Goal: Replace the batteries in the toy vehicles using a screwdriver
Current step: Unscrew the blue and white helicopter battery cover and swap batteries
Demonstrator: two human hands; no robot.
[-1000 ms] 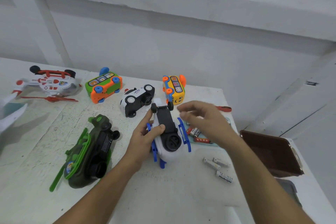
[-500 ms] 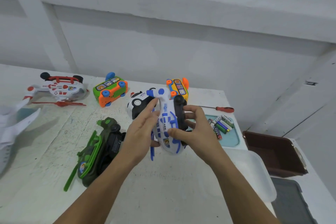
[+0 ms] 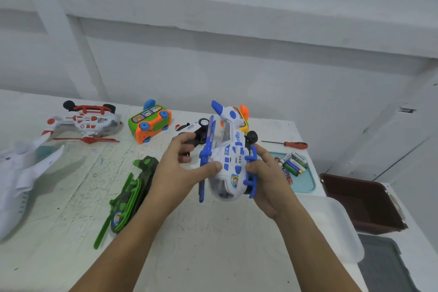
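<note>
A white and blue toy helicopter (image 3: pixel 228 156) is held above the table on its side, nose toward me. My left hand (image 3: pixel 180 168) grips its left flank with the thumb on the body. My right hand (image 3: pixel 267 175) holds its right side by the blue skid. A red-handled screwdriver (image 3: pixel 288 144) lies on the table behind my right hand. Several batteries (image 3: pixel 294 165) rest in a teal tray (image 3: pixel 305 184).
On the table lie a green camouflage helicopter (image 3: pixel 132 187), a red and white helicopter (image 3: pixel 87 121), a green and orange bus (image 3: pixel 150 122), a police car (image 3: pixel 192 128), a yellow bus (image 3: pixel 241 116) and a white plane (image 3: pixel 19 173). A brown box (image 3: pixel 360 201) and clear lid (image 3: pixel 341 225) sit right.
The blue and white helicopter was lifted off the table and rolled from belly-up onto its side. My right hand came from hovering over it to gripping its right side.
</note>
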